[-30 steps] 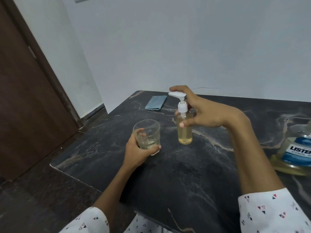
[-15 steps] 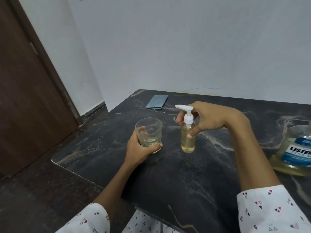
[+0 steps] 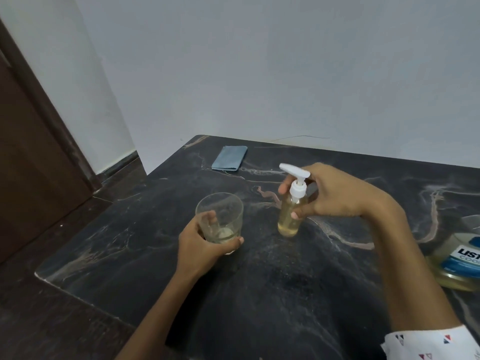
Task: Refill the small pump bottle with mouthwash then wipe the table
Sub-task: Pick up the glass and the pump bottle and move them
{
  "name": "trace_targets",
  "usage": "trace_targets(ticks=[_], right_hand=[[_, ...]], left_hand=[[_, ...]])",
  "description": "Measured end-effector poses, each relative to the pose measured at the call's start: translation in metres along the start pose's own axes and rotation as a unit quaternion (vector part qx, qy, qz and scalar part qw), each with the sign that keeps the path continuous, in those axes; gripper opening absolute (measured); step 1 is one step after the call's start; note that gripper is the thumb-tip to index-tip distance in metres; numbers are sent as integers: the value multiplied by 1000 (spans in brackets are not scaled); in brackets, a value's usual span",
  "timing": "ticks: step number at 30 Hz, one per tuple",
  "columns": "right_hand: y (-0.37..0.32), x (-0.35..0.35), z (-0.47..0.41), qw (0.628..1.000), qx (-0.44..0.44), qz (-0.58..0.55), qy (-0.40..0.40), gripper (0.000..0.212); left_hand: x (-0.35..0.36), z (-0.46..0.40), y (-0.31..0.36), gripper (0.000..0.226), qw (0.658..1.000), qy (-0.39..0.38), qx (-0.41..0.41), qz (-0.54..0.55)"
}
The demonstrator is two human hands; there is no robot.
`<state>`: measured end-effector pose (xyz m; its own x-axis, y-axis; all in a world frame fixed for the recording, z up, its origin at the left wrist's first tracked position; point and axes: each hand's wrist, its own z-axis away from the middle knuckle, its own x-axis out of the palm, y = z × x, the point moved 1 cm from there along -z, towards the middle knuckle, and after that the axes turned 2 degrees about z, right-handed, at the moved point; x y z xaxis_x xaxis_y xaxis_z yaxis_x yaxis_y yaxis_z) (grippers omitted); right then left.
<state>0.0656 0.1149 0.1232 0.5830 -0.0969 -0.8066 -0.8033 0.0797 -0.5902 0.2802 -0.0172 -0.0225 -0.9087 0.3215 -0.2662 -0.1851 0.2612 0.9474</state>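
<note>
On a dark marbled tabletop [image 3: 272, 294], we see a refill nearly finished. At about nine o'clock from the middle of the scene, the left hand [image 3: 200, 249] wraps its grip round a clear glass [image 3: 220, 216], fingers curled behind it and thumb across the front near the base, where only a thin pale pool remains. We judge the glass is best kept planted and upright, so that the dregs cannot slop onto the stone.

Just beside it, toward three o'clock, the small pump bottle [image 3: 289, 216] stands upright, pale yellow liquid up to its shoulder and its white pump head [image 3: 296, 175] on top, nozzle pointing to ten o'clock. The right hand [image 3: 335, 193] comes in from three o'clock, its grip pinching the bottle just under the white collar, thumb in front and fingers round the back. We read the step as seating or tightening the pump; we cannot tell whether the collar is fully screwed down. Doing it well, in our view, means holding the bottle vertical, turning the collar alone, and not pressing the plunger.

At twelve o'clock, well apart from both hands, lies the folded blue cloth [image 3: 230, 158], ready for wiping. At the three o'clock edge sits the large mouthwash bottle [image 3: 459, 263], partly out of frame.
</note>
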Motion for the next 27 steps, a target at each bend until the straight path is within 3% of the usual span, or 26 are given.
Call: trace_targets(ticks=[5, 9, 16, 27], right_hand=[[8, -12, -9, 972, 34, -58, 223, 34], [21, -34, -39, 947, 72, -50, 309, 41], [65, -64, -99, 921, 154, -48, 356, 42], [117, -60, -130, 927, 220, -21, 303, 41]], left_hand=[[12, -25, 15, 68, 999, -24, 15, -22], [33, -63, 35, 70, 998, -48, 18, -24], [87, -149, 56, 79, 997, -73, 5, -11], [157, -218, 45, 87, 990, -137, 18, -28]])
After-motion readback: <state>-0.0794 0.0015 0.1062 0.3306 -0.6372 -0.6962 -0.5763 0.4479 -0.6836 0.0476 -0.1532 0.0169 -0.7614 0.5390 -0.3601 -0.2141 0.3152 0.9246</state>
